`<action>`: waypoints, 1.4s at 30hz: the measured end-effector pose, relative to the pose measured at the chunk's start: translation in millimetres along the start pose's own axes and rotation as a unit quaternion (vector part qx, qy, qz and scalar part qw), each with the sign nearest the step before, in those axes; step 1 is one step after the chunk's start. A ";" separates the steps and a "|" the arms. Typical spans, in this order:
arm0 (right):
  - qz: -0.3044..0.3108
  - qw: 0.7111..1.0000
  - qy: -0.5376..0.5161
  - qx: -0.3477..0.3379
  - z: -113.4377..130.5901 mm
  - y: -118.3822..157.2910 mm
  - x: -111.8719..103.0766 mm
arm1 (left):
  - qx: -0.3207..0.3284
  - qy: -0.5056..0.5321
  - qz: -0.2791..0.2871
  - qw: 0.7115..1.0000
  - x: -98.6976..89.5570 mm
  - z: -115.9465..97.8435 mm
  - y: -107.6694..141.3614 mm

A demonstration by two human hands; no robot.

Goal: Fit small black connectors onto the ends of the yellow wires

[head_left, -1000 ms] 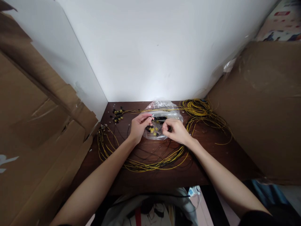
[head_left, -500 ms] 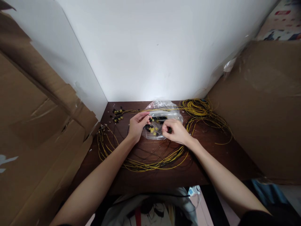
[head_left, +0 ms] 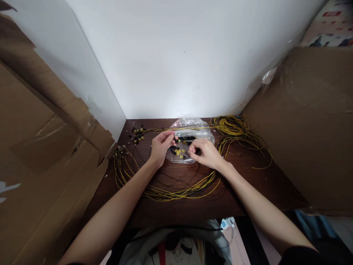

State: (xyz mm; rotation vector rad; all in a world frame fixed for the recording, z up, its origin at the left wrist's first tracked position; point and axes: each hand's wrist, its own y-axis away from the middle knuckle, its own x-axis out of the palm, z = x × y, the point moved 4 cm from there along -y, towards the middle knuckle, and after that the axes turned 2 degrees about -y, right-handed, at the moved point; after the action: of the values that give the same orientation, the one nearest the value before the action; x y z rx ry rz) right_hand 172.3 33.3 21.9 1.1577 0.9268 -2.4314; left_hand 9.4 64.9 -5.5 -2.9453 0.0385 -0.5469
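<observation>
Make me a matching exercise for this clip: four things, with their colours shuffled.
Things:
1. plastic bag
2. coiled wires
3. tabletop
4. back wall

Colours:
A. dark brown
B. white
C. clear
D. yellow and black

Pairs: 1-C, 2-D, 3-A, 4-B

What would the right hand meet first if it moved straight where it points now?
Probably the small yellow pieces beyond its fingertips, though depth is unclear and the right hand may pass above them.
</observation>
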 end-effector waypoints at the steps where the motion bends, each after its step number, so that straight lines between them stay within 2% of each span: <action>1: -0.004 1.000 -0.003 0.001 0.4 0.0 0.1 | 0.000 -0.002 0.000 1.000 -0.1 0.1 -0.1; 8: -0.058 0.996 0.039 0.064 -3.7 2.6 10.1 | 0.021 -0.050 0.027 0.998 -0.4 3.8 0.6; 12: -0.045 0.992 0.072 0.093 -5.6 2.4 20.8 | 0.031 -0.074 0.044 0.996 0.8 5.8 1.0; 17: -0.033 0.991 0.090 0.097 -6.5 0.1 26.2 | 0.034 -0.100 0.061 0.993 5.8 2.2 3.5; 20: -0.061 0.993 0.048 0.092 -7.5 -0.6 22.6 | 0.025 -0.108 0.064 0.992 7.9 -0.9 5.8; 25: -0.145 0.982 -0.100 0.073 -5.6 -0.4 9.2 | 0.005 -0.109 0.059 0.992 8.1 -1.0 8.1; 29: -0.182 0.972 -0.136 0.061 0.6 0.5 2.2 | 0.022 -0.126 0.063 0.990 8.4 -0.4 8.5; 35: -0.181 0.972 -0.143 0.035 8.1 1.3 1.5 | 0.030 -0.134 0.067 0.988 8.3 -0.8 8.8; 42: -0.167 0.976 -0.135 0.047 5.1 0.6 3.1 | 0.008 -0.120 0.080 0.990 8.7 1.5 9.0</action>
State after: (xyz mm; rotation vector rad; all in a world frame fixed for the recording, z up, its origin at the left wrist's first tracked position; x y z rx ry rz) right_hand 167.7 29.5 21.7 0.7146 0.9938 -2.8351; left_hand 18.0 55.7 -5.1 -2.9346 0.2401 -0.1691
